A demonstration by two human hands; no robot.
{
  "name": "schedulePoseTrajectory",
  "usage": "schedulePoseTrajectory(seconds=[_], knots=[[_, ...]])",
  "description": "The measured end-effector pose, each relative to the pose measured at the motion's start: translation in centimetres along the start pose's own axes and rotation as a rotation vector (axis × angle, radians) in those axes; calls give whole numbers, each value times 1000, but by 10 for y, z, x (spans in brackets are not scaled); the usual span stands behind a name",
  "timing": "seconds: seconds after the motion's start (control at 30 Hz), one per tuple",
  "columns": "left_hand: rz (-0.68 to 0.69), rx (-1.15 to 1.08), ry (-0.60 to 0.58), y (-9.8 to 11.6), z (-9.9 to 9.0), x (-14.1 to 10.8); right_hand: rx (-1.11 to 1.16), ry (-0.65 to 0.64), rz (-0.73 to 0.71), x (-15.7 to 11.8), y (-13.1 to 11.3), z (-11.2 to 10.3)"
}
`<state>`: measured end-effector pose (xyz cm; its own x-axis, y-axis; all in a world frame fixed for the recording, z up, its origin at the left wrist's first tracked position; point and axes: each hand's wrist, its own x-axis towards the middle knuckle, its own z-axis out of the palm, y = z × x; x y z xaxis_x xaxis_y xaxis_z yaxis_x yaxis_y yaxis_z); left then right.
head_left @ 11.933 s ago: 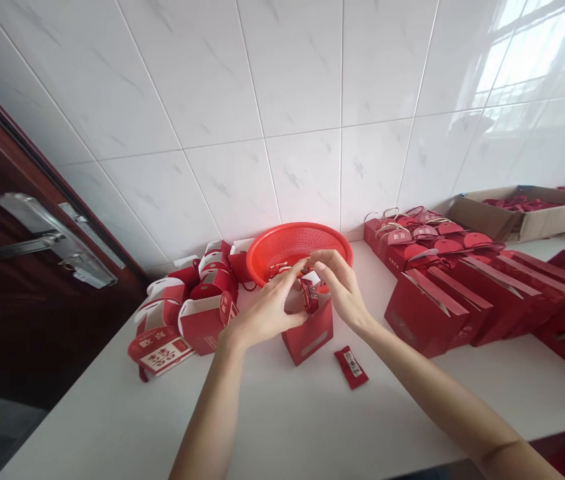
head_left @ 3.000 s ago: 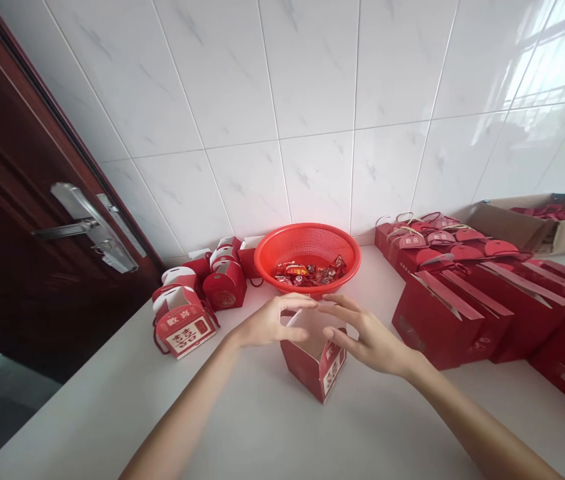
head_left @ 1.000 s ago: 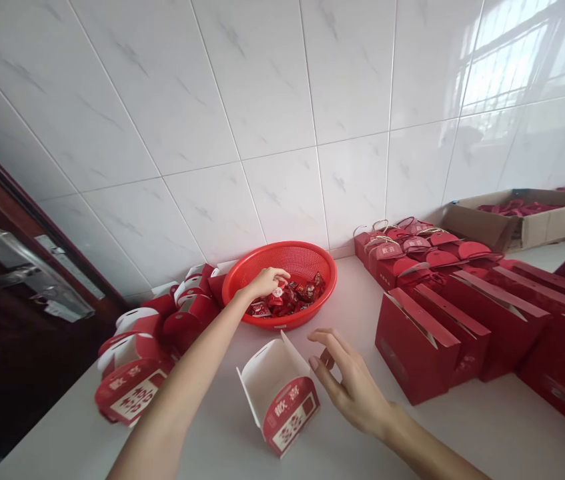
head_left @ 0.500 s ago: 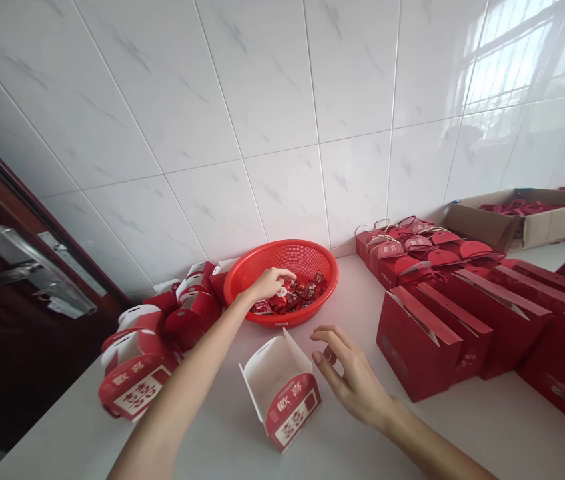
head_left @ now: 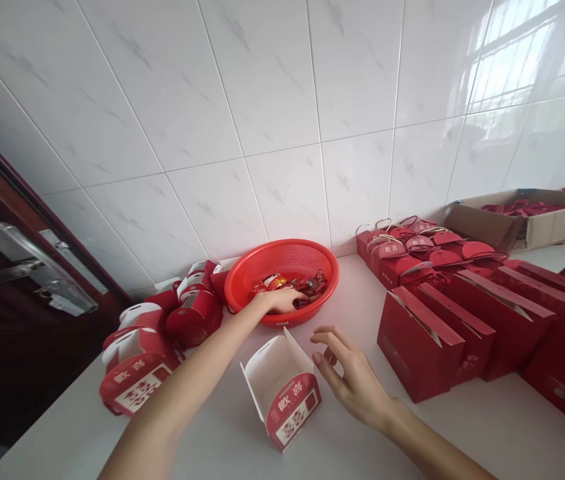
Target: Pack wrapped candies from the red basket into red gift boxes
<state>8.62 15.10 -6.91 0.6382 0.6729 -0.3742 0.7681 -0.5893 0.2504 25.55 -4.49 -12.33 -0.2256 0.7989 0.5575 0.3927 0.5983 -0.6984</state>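
My left hand (head_left: 285, 300) reaches down into a red plastic basket (head_left: 329, 273), among red-wrapped candies (head_left: 316, 283). Its fingertips sink into the wrappers, so I cannot see whether they grip any. One larger packet (head_left: 276, 281) with red, white and gold on it lies behind the hand. In front of the basket stands a red and white paper gift box (head_left: 292, 407), its top open and white inside. Just right of that box hovers my right hand (head_left: 352, 380), open, fingers loosely bent and apart, with nothing seen in it.
Several rounded red boxes (head_left: 195, 317) crowd the left side. Tall red boxes (head_left: 419, 343) stand in rows at the right, with handled red boxes (head_left: 397, 253) behind. A cardboard carton (head_left: 562, 227) sits far right. The tiled wall (head_left: 282, 193) backs the white table (head_left: 212, 427).
My left hand has moved nearer and lower within the basket, its fingers now deeper among the candies. A red, white and gold packet now shows behind it. My right hand stays in place.
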Motion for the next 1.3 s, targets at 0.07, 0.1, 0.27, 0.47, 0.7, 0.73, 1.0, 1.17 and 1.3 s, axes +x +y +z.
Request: schedulePoseTrajectory(seconds=[0.07,0.1,0.27,0.47,0.7,0.73,1.0,1.17,1.3], knots=[[-2,30,-24,-2,1,2,-5,-6,2,0,1,1],[-6,42,-36,-2,1,2,-7,-10,5,0,1,1],[-22,49,-63,-1,2,1,-14,-13,20,0,3,0],[-10,-31,-21,-1,2,-2,-25,0,14,1,5,1],[5,-174,79,-5,7,-9,-32,13,12,1,10,4],[9,-199,82,-5,7,-10,-35,12,14,1,11,5],[-2,-330,68,-3,8,-12,-50,-7,33,0,13,7],[-21,-388,129,-2,7,-13,-70,3,39,1,16,6],[-15,-488,299,-5,1,-19,-83,-5,42,1,17,6]])
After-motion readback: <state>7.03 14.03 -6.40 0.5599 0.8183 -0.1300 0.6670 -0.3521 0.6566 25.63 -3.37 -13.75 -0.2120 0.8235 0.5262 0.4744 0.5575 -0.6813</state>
